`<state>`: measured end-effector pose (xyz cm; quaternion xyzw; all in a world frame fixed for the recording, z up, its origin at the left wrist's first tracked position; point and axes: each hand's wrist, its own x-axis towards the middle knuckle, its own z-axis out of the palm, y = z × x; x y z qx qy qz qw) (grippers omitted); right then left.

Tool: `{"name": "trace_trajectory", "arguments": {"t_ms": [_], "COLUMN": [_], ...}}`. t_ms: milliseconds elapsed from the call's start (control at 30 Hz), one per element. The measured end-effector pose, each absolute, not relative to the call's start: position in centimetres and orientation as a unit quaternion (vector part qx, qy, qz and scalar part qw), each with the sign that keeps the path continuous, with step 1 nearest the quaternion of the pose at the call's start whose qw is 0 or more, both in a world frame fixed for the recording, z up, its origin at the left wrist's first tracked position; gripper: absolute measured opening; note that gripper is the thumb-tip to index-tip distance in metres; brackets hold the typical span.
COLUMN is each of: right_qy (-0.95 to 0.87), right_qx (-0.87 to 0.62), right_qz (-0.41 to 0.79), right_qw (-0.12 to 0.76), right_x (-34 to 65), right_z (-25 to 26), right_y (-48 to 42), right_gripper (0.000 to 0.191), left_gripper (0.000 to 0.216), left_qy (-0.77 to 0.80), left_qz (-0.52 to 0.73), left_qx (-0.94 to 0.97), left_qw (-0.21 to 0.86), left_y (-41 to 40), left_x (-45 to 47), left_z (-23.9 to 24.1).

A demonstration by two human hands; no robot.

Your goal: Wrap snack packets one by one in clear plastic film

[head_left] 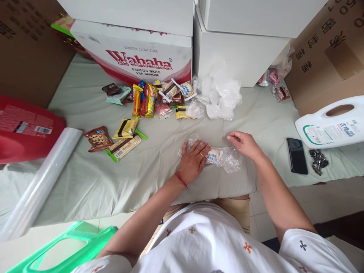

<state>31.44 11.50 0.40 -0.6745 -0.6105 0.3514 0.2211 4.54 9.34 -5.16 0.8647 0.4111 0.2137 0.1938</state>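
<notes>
A small white packet with blue print (212,156), bordered by crinkled clear plastic film (231,160), is set on the pale green cloth (159,170). It is partly covered by the left hand (195,157), whose fingers are laid flat, slightly spread. The right hand (243,144) is held just beside the film, fingers curled narrow; whether anything is pinched cannot be told. The packet is best pinned lightly, so its contents are not crushed while the film is smoothed.

Unobstructed cloth (159,155) left of left-hand fingers (204,147), snack pile (150,99) obstructing beyond them, plastic bundle (220,100) beyond right-hand fingers (235,137), phone (297,156) farther right.
</notes>
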Motion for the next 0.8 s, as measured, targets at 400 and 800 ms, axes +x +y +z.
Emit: {"name": "trace_trajectory", "arguments": {"t_ms": [400,800], "right_qy": [-0.456,-0.290], "right_qx": [-0.629,-0.698], "right_qz": [0.569,0.523], "right_qw": [0.269,0.395], "right_x": [31.3,28.3], "right_z": [1.2,0.4], "right_y": [5.9,2.3], "right_gripper": [0.047,0.054], "left_gripper": [0.041,0.041], "left_qy": [0.415,0.400], "left_qz": [0.214,0.207], "left_qx": [0.863,0.879], "left_qw": [0.195,0.159], "left_y": [9.3,8.9], "left_x": [4.6,4.6], "left_z": [-5.0,-5.1]}}
